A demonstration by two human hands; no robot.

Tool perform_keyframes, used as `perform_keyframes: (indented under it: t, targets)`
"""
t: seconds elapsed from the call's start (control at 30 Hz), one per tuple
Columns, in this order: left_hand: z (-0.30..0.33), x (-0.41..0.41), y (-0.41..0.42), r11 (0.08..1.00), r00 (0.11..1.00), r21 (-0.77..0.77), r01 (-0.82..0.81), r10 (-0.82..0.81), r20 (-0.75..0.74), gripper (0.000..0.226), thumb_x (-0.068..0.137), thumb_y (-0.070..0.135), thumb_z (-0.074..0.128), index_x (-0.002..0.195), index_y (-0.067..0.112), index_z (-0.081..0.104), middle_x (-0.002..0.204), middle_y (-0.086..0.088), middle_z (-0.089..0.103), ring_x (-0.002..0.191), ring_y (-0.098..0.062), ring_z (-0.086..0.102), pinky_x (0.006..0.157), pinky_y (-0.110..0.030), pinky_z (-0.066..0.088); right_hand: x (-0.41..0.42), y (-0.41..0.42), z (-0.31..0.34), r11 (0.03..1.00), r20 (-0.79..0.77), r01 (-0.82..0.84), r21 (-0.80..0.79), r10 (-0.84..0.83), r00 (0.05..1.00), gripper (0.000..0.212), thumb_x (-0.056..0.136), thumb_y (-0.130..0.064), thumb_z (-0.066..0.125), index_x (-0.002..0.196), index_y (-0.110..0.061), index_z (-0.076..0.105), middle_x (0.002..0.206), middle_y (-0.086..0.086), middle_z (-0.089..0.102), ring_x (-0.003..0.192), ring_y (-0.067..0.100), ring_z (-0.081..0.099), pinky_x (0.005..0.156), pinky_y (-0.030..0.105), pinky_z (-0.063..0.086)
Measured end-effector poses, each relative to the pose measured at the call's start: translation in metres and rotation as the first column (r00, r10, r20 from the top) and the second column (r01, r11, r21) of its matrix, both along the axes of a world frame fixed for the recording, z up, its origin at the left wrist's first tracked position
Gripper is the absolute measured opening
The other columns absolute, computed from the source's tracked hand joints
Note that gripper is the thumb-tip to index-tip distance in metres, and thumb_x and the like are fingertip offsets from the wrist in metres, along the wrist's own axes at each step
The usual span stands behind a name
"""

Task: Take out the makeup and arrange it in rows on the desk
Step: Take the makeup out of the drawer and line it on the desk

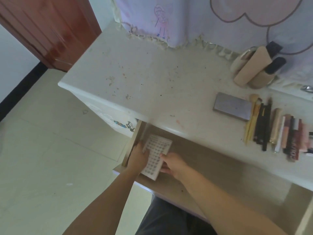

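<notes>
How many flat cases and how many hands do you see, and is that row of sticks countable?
Flat cases: 2, the white tray in the drawer and the grey palette on the desk
Hands: 2, left hand and right hand
Row of brushes and tubes: too crowded to count
Total: 4

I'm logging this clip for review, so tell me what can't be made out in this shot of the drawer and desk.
Head view, the only one:
- Dotted box: its contents are too small and blurred to name; both hands, left and right, cover its sides.
- Drawer: motion blur smears its inside.
- Row of makeup: the right frame edge cuts off its end; labels unreadable.
- Brush holder: the far side is hidden by the tubes in it.
</notes>
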State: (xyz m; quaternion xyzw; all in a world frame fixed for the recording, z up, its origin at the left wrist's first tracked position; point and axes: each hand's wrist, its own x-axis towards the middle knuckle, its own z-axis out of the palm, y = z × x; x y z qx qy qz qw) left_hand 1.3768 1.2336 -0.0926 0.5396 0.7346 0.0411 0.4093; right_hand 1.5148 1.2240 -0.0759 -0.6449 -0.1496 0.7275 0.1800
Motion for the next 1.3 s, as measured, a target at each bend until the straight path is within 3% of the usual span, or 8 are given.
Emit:
perform_keyframes:
  t: [0.13, 0.23, 0.37, 0.57, 0.77, 0.87, 1.13, 1.3]
  targets:
    - [0.054, -0.013, -0.003, 0.982, 0.996, -0.182, 0.049, -0.034, 0.082, 0.037, 0.092, 0.019, 0.054, 0.125, 0.004, 0.055, 0.116, -0.010, 0.062, 0.103, -0.024, 0.060, 0.082, -0.029, 0.050, 0.026, -0.015, 0.045, 0.999, -0.077, -0.031, 0.008, 0.032, 0.997, 0.010, 0.094, -0.009, 0.053, 0.088, -0.005, 0.060, 0.081, 0.010, 0.070, 0.067, 0.019, 0.069, 0.064, 0.037, 0.059]
    - [0.112, -0.027, -0.006, 0.956, 0.930, -0.293, 0.007, 0.102, 0.354, 0.028, 0.087, 0.007, 0.061, 0.115, 0.009, 0.061, 0.100, -0.003, 0.066, 0.088, -0.017, 0.064, 0.073, -0.030, 0.055, 0.042, -0.017, 0.081, 0.992, -0.156, -0.120, 0.048, 0.126, 0.980, 0.017, 0.093, -0.014, 0.056, 0.099, -0.001, 0.064, 0.083, 0.009, 0.074, 0.070, 0.020, 0.072, 0.058, 0.032, 0.058]
    - [0.169, -0.016, 0.037, 0.991, 0.878, -0.129, 0.026, 0.039, 0.477, 0.031, 0.086, 0.005, 0.063, 0.113, 0.021, 0.057, 0.098, -0.005, 0.060, 0.085, -0.015, 0.061, 0.067, -0.023, 0.052, 0.073, 0.012, 0.132, 0.965, -0.161, -0.163, 0.205, 0.198, 0.967, 0.015, 0.095, -0.018, 0.053, 0.097, -0.006, 0.063, 0.081, 0.001, 0.075, 0.074, 0.016, 0.073, 0.054, 0.025, 0.055]
    - [0.178, 0.069, 0.146, 0.995, 0.855, 0.084, -0.045, -0.005, 0.518, 0.040, 0.089, 0.004, 0.059, 0.128, 0.007, 0.054, 0.087, -0.004, 0.056, 0.078, -0.018, 0.058, 0.072, -0.029, 0.050, 0.124, 0.099, 0.155, 0.882, 0.222, -0.046, 0.468, -0.067, 0.973, 0.020, 0.094, -0.007, 0.053, 0.113, -0.010, 0.058, 0.088, 0.002, 0.068, 0.075, 0.012, 0.068, 0.053, 0.020, 0.054]
    - [0.161, 0.142, 0.241, 0.988, 0.909, 0.141, -0.057, -0.007, 0.417, 0.049, 0.092, 0.007, 0.047, 0.140, 0.005, 0.041, 0.136, -0.012, 0.050, 0.123, -0.026, 0.049, 0.100, -0.025, 0.036, 0.148, 0.187, 0.134, 0.838, 0.610, -0.184, 0.514, -0.206, 0.765, 0.019, 0.090, -0.007, 0.046, 0.102, -0.008, 0.061, 0.097, 0.008, 0.066, 0.087, 0.025, 0.061, 0.068, 0.027, 0.045]
    - [0.151, 0.166, 0.266, 0.996, 0.895, 0.086, -0.033, -0.009, 0.445, 0.054, 0.094, 0.009, 0.044, 0.145, 0.005, 0.030, 0.147, -0.009, 0.039, 0.132, -0.023, 0.039, 0.093, -0.022, 0.030, 0.148, 0.211, 0.126, 0.830, 0.565, -0.102, 0.548, -0.278, 0.777, 0.017, 0.090, -0.003, 0.045, 0.100, -0.008, 0.057, 0.099, 0.005, 0.063, 0.088, 0.021, 0.059, 0.070, 0.027, 0.046]
    - [0.121, 0.181, 0.260, 0.994, 0.885, 0.114, -0.005, -0.049, 0.463, 0.052, 0.097, 0.010, 0.032, 0.148, 0.009, 0.022, 0.156, -0.003, 0.021, 0.143, -0.019, 0.021, 0.117, -0.039, 0.020, 0.143, 0.216, 0.105, 0.820, 0.631, -0.185, 0.541, -0.250, 0.735, 0.026, 0.086, 0.006, 0.039, 0.109, 0.001, 0.050, 0.126, 0.020, 0.046, 0.100, 0.028, 0.050, 0.086, 0.035, 0.042]
    - [0.127, 0.161, 0.238, 0.983, 0.913, 0.184, 0.024, -0.096, 0.396, 0.055, 0.095, 0.007, 0.037, 0.148, 0.011, 0.023, 0.155, -0.004, 0.024, 0.142, -0.018, 0.023, 0.116, -0.032, 0.018, 0.148, 0.186, 0.125, 0.809, 0.597, -0.202, 0.552, -0.214, 0.774, 0.033, 0.094, -0.005, 0.040, 0.126, -0.005, 0.047, 0.135, 0.011, 0.046, 0.114, 0.019, 0.046, 0.091, 0.019, 0.035]
